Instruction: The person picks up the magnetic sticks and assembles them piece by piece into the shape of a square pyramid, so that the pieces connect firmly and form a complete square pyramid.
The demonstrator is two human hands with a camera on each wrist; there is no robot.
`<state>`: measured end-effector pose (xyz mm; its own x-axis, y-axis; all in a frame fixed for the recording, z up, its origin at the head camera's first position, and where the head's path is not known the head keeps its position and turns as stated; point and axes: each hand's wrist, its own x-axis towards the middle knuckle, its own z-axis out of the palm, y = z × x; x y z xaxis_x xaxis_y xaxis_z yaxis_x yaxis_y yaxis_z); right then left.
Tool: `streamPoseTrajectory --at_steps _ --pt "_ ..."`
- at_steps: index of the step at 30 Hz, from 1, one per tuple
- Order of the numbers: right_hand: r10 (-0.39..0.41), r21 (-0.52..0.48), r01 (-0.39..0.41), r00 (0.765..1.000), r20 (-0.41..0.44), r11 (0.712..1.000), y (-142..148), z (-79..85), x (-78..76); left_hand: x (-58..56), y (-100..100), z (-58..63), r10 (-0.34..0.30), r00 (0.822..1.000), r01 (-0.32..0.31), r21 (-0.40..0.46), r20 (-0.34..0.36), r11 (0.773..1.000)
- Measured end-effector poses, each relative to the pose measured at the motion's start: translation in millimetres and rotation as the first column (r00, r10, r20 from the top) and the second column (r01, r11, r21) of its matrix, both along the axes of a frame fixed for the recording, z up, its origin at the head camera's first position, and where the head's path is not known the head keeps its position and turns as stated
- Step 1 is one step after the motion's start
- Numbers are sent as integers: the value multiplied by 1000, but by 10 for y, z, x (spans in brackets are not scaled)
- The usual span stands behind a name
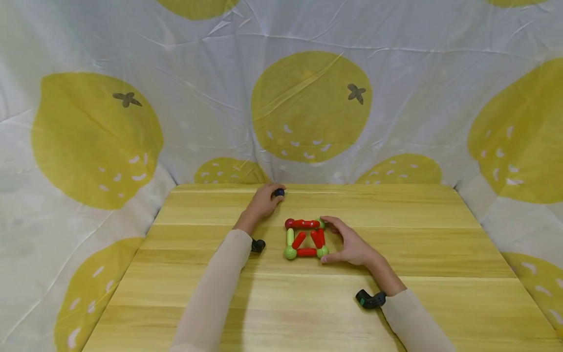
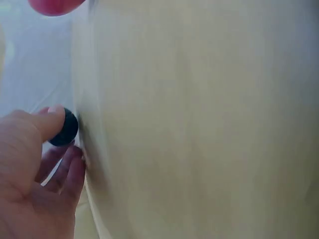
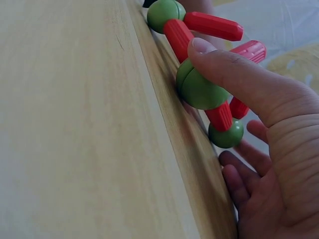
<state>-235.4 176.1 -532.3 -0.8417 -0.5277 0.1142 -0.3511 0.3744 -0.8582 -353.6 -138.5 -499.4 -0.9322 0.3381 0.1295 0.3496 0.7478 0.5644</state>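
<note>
A dark blue ball (image 1: 279, 192) is pinched between the thumb and fingers of my left hand (image 1: 264, 201), near the table's far edge. In front of me lies a square frame of magnetic sticks and balls (image 1: 306, 253), with green balls at three corners and a dark red ball (image 1: 289, 223) at the far left one. A pale green stick (image 1: 290, 237) makes its left side; the other sticks are red, two slanting inward. My right hand (image 1: 354, 247) holds the frame's right side, thumb on the near green ball (image 3: 197, 87), fingers by the far one (image 3: 227, 133).
The frame and both hands are over a wooden table (image 1: 303, 303). Behind it hangs a white cloth with yellow lemon prints (image 1: 312, 107). Black wrist devices sit at the left cuff (image 1: 258, 245) and the right cuff (image 1: 370, 299).
</note>
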Motion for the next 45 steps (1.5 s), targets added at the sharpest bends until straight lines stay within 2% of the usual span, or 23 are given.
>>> streamPoseTrajectory --at_steps 3,7,10,15,19,22,26,30,34,39,45 --pt "-1 9 1 1000 -13 1000 1 7 -6 42 -49 -6 -10 1000 9 68 10 998" --pt "3 10 -3 1000 -16 1000 2 27 -4 152 -85 3 -30 998 18 180 64 983" --pt "5 12 -5 1000 -13 1000 -4 38 4 286 -77 45 -48 994 21 273 93 962" --pt "3 21 -3 1000 -10 1000 -16 22 11 574 -22 163 -103 989 54 398 104 916" --pt "-3 13 3 1000 -8 1000 -16 31 25 753 54 223 -175 982 123 460 73 879" --pt "-9 17 9 1000 -5 1000 -21 50 34 852 122 241 -226 973 177 476 46 861" --pt "-3 21 3 1000 -9 1000 -27 45 30 962 205 242 -259 965 208 469 46 858" --pt "2 26 -2 1000 -18 1000 -25 20 25 1033 273 211 -272 960 215 449 66 867" --pt "3 15 -3 1000 -19 1000 -21 2 21 1066 327 174 -277 959 226 425 62 877" --pt "11 -52 -12 1000 -20 999 -34 16 21 1096 358 142 -277 960 234 400 52 886" --pt "-20 -32 20 1000 -6 999 -105 46 28 1135 381 156 -262 963 215 400 67 891"
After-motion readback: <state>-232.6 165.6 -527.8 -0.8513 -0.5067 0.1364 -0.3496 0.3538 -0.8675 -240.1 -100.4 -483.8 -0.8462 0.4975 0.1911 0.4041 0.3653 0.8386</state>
